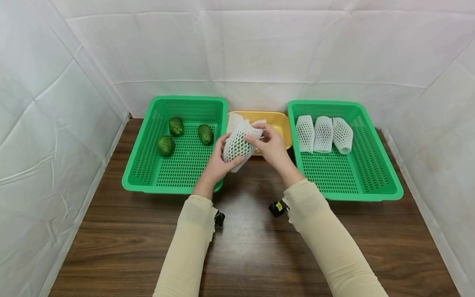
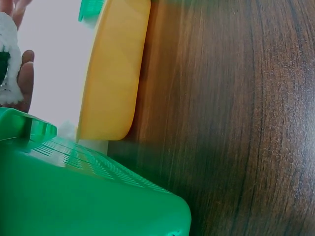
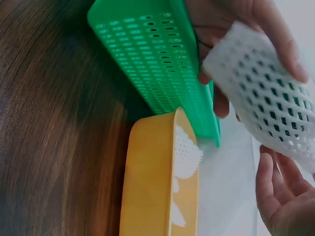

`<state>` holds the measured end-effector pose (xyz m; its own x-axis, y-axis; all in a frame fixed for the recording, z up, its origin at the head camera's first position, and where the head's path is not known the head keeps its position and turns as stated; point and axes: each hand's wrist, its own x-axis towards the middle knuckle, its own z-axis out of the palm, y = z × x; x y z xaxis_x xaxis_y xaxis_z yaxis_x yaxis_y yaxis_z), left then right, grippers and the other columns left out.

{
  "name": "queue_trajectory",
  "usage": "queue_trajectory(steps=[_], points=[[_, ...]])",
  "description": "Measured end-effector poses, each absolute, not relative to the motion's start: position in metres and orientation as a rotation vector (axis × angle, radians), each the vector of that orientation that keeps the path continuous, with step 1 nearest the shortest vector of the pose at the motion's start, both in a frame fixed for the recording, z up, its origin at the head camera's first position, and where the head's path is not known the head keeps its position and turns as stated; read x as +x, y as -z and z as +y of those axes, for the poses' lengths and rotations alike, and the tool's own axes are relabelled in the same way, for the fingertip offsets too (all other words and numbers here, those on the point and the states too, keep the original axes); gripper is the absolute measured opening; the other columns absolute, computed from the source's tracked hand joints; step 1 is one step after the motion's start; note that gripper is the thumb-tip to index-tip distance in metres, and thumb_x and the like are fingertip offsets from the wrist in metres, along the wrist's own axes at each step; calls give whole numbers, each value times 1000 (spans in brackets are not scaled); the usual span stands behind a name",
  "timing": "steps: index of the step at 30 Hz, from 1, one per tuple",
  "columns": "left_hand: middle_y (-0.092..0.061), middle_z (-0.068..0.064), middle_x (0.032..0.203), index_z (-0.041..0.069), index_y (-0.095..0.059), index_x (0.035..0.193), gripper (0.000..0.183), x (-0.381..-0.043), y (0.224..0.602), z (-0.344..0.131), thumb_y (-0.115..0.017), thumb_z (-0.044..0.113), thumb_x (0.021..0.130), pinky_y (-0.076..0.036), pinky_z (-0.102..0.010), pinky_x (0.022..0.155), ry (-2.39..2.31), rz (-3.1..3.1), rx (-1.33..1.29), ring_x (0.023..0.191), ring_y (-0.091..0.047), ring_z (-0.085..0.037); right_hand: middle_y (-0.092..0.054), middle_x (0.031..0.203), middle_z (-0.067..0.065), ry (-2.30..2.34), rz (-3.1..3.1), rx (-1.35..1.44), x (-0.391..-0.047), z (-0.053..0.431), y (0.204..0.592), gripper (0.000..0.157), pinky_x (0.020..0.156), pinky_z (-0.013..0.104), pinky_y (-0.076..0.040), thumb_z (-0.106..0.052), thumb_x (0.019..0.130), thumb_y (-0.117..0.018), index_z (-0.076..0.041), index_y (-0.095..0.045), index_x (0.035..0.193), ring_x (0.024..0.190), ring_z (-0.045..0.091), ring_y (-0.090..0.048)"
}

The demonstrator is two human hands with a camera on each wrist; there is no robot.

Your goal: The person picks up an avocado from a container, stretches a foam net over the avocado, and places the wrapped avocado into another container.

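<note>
My left hand (image 1: 217,163) grips a dark green avocado in a white foam net sleeve (image 1: 237,146), fingers and thumb wrapped round its sides. Green shows through the mesh (image 3: 275,98) in the right wrist view. At the sleeve's upper end, my right hand (image 1: 272,146) pinches the edge between thumb and fingers. A loose end of the sleeve sticks out below the left hand. Both hands are above the front of a yellow tray (image 1: 282,123), where more white foam nets (image 3: 187,152) lie.
A green basket (image 1: 174,189) on the left holds three avocados (image 1: 165,145). Another green basket (image 1: 356,197) on the right holds three white net sleeves (image 1: 323,134) in a row along its back. Both stand on a dark wooden table (image 1: 245,247), with white sheeting (image 1: 259,49) behind.
</note>
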<state>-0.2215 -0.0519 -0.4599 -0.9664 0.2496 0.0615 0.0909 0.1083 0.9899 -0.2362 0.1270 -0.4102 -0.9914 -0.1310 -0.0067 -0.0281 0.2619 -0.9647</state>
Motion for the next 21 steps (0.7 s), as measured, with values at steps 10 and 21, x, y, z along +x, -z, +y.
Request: queue_trajectory(steps=[10, 21], points=[[-39, -18, 132, 12, -21, 145, 83, -215, 441, -51, -73, 8, 80, -44, -42, 90, -1954, 2280, 279, 114, -47, -30, -46, 130, 20, 1809, 2047, -145, -237, 123, 425, 80, 89, 46, -45, -16, 85, -69, -9, -15, 144, 112, 31, -53], [-55, -16, 126, 20, -16, 149, 91, -225, 460, -49, -74, 18, 80, -45, -37, 91, -2002, 2168, 212, 112, -55, -25, -44, 127, 16, 1908, 2042, -94, -237, 127, 424, 72, 87, 45, -46, -19, 86, -67, -12, -24, 143, 107, 29, -53]])
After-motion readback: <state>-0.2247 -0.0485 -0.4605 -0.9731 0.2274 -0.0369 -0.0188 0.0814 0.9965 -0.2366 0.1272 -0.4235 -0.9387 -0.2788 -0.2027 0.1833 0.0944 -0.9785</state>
